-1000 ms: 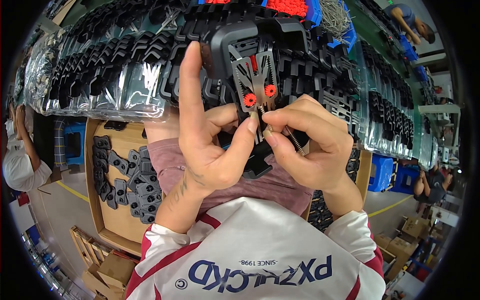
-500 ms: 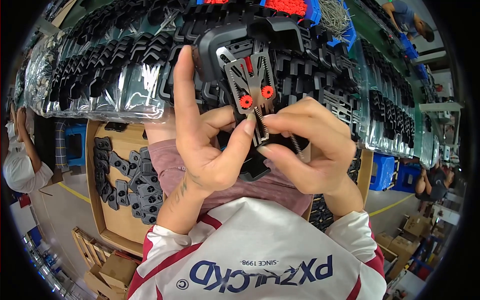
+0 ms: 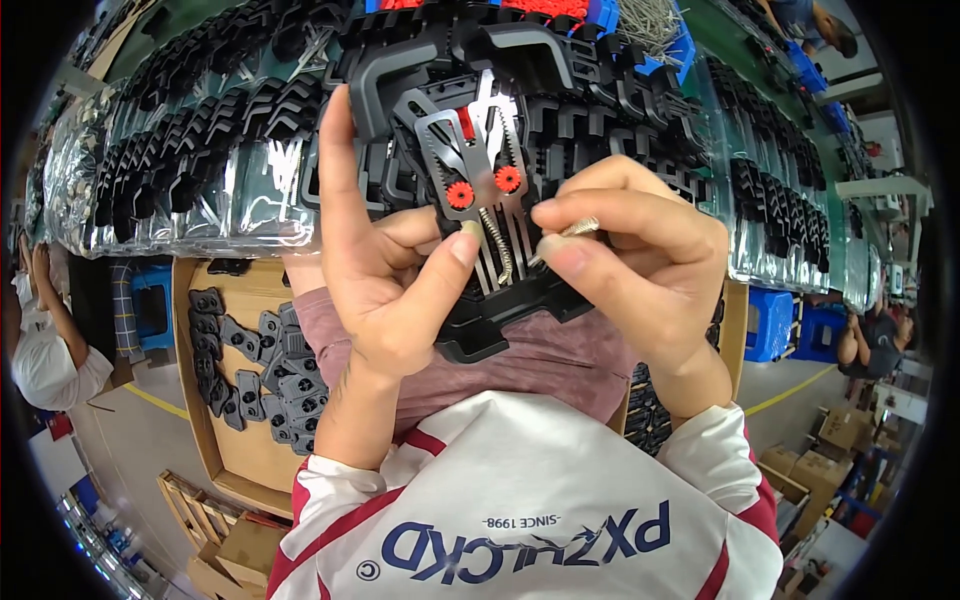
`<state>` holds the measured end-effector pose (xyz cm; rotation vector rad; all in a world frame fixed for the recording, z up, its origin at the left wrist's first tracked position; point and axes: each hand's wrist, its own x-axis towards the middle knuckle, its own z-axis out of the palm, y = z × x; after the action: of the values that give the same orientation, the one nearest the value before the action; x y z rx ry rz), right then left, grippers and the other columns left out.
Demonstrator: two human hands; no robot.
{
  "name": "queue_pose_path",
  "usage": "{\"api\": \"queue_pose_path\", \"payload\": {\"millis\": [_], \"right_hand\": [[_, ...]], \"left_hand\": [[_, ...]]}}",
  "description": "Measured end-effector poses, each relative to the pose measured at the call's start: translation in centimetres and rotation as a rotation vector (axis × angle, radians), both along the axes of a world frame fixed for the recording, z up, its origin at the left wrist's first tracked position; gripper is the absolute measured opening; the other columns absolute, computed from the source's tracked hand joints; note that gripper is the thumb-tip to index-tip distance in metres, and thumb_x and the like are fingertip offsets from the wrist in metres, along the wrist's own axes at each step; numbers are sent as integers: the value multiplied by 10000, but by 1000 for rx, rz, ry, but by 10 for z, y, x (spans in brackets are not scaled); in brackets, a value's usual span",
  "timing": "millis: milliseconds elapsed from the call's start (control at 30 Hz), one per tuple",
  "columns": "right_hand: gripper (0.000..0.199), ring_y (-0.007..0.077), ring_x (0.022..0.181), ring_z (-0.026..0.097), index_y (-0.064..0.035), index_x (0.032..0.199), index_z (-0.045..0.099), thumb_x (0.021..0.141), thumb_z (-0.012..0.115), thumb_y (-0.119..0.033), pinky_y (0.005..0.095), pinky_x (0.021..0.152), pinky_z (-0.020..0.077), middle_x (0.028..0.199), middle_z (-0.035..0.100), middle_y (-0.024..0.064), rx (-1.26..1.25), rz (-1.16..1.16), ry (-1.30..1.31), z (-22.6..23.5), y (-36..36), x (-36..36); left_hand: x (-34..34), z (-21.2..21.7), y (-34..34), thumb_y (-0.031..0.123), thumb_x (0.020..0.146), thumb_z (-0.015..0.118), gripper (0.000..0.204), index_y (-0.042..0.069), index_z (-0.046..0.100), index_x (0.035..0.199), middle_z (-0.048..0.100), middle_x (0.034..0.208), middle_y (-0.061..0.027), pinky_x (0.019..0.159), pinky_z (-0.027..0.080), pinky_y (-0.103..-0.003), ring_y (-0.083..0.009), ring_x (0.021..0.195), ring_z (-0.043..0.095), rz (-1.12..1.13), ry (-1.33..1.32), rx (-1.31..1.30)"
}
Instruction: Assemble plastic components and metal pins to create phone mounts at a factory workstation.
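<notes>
My left hand (image 3: 385,300) holds a black plastic bracket assembly (image 3: 505,310) over my lap. Its thumb presses near the middle of the part, the index finger points up alongside, and other fingers go behind. On the assembly sit a silver metal plate (image 3: 480,160), a left red gear (image 3: 459,195) and a right red gear (image 3: 508,179). A coil spring (image 3: 497,248) lies lengthwise in a channel below the plate. Just right of the assembly, my right hand (image 3: 655,265) pinches a second coil spring (image 3: 582,228), partly hidden by the fingers.
Rows of black brackets (image 3: 190,150) cover the bench beyond, on clear plastic. A blue bin (image 3: 688,50) of metal pins and a blue bin of red parts (image 3: 545,8) stand at the back. A cardboard box (image 3: 205,440) with dark grey parts is left of my lap; co-workers sit both sides.
The assembly has shifted slightly left and tilted in my left hand. My right hand has drawn back from the seated spring, and the loose spring in it has turned.
</notes>
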<state>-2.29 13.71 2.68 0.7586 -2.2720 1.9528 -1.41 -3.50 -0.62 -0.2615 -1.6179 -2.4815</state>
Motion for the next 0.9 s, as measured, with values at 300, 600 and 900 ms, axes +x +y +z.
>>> {"api": "queue_pose_path", "payload": {"millis": [300, 600, 900], "right_hand": [[405, 137, 722, 568, 35, 1113, 586, 727, 658, 131, 204, 657, 438, 883, 645, 115, -92, -61, -91, -9, -11, 3], [344, 116, 671, 548, 44, 1026, 645, 695, 699, 122, 199, 604, 422, 826, 656, 110, 54, -41, 41, -10, -5, -2], [268, 113, 608, 508, 41, 919, 713, 659, 730, 102, 199, 561, 392, 775, 665, 105, 70, -61, 16, -9, -7, -2]], "left_hand": [[-3, -7, -6, -141, 772, 481, 938, 91, -60, 1503, 656, 1039, -256, 538, 471, -171, -141, 636, 642, -45, 56, -23], [-2, -6, -5, -139, 773, 479, 932, 82, -58, 1502, 663, 1015, -248, 542, 469, -170, -144, 637, 643, -37, 74, -33], [0, -10, -1, -130, 781, 482, 923, 72, -60, 1500, 668, 995, -246, 550, 462, -166, -142, 647, 640, 29, 113, -82]]}}
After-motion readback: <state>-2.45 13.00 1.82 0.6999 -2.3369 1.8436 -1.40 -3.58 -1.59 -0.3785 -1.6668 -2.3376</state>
